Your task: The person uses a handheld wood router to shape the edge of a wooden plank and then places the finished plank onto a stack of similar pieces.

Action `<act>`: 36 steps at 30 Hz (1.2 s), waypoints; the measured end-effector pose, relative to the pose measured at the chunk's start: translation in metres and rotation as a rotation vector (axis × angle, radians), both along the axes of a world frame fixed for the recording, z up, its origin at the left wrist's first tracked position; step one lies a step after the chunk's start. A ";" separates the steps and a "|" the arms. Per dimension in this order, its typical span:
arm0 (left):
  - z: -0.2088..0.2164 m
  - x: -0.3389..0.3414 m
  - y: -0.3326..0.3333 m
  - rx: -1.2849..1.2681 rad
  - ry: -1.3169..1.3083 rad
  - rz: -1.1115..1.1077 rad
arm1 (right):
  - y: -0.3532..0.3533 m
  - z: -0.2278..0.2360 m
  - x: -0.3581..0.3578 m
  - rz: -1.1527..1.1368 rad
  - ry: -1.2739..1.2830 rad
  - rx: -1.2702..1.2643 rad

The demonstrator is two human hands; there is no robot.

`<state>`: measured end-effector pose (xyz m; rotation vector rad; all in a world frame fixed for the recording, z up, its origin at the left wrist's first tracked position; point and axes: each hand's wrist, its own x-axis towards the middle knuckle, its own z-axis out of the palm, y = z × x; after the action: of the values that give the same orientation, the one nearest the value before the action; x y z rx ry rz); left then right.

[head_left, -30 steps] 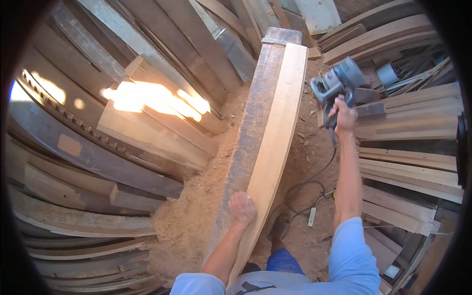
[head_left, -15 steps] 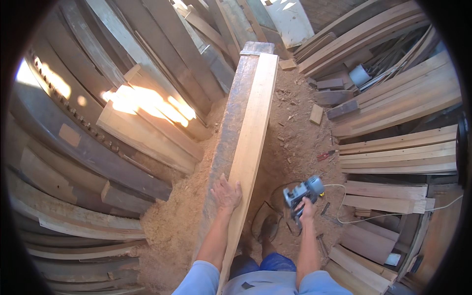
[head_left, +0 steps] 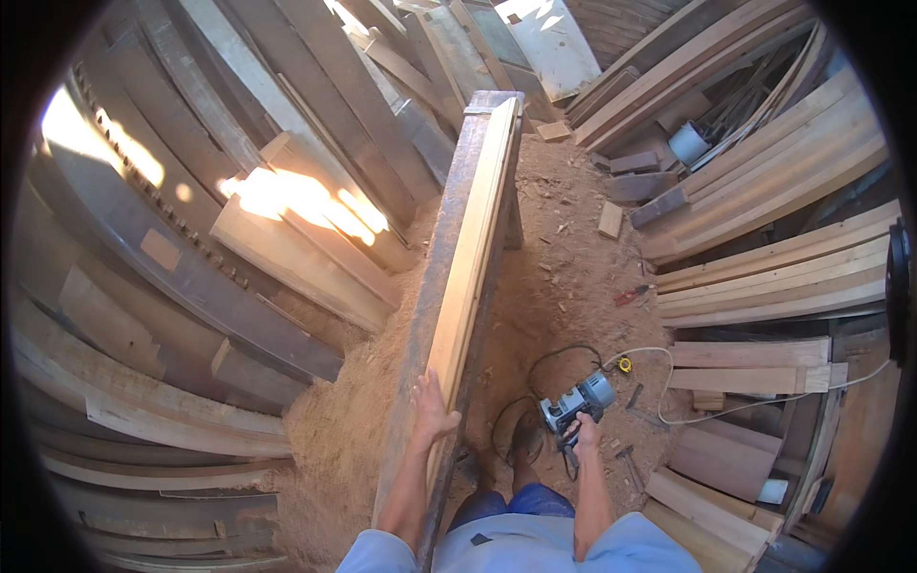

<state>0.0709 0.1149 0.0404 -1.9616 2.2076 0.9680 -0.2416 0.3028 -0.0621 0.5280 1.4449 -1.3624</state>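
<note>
A long pale wooden board (head_left: 468, 258) lies lengthwise along a worn, narrow workbench (head_left: 441, 250), showing a narrow face and a stepped right edge. Near its close end my left hand (head_left: 433, 413) grips the board, fingers on its left side and thumb across toward the right. Off to the right of the bench, my right hand (head_left: 585, 435) is wrapped round the handle of a blue-grey corded power tool, apparently a router (head_left: 575, 401). It hangs beside my legs, apart from the board, its underside mostly hidden.
Sawdust and wood chips cover the floor (head_left: 564, 306). A pale cord (head_left: 726, 418) runs off to the right. A yellow tape measure (head_left: 625, 365), red-handled pliers (head_left: 630, 296) and a hammer (head_left: 630, 468) lie there. Planks (head_left: 774, 286) stack on both sides; a white bucket (head_left: 688, 143) stands farther back.
The board has turned from its broad face to a narrower, stepped side. My left hand has shifted slightly down and now grips it. The router has come lower and closer to my body.
</note>
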 end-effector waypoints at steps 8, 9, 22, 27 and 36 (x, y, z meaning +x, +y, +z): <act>0.034 0.042 -0.034 0.165 0.246 0.160 | -0.012 0.011 0.005 0.025 -0.018 -0.069; 0.034 0.043 -0.034 0.134 0.248 0.159 | -0.014 0.013 0.007 0.013 -0.027 -0.070; 0.028 0.143 0.062 0.345 0.687 0.257 | -0.025 0.079 0.048 0.084 0.019 -0.241; 0.064 0.184 0.128 0.359 0.403 0.194 | -0.009 0.116 0.069 0.115 0.094 -0.269; 0.031 0.205 0.162 0.316 0.587 0.224 | 0.009 0.184 0.124 0.153 0.222 -0.360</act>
<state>0.2761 0.2768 0.0715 -1.9765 1.8953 2.0018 -0.1180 0.3114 0.1219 0.0342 1.3400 -1.5481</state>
